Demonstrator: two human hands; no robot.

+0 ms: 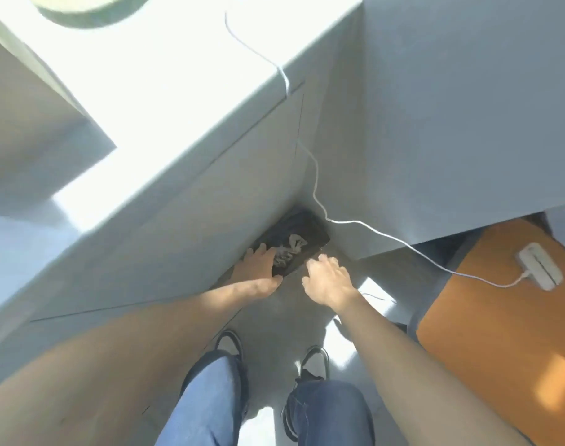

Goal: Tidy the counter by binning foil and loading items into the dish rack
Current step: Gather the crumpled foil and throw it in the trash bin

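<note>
A black-lined bin stands on the floor in the corner between the white counter cabinet and a grey wall. Crumpled foil lies inside it. My left hand reaches down over the bin's near left rim, fingers spread, touching or just above the foil. My right hand hovers at the bin's near right edge with fingers apart and nothing in it. The view is blurred, so I cannot tell whether the left fingers grip the foil.
The sunlit white counter runs along the upper left with a round pale dish at its far end. A white cable hangs down to a power strip on an orange surface. My shoes stand below the bin.
</note>
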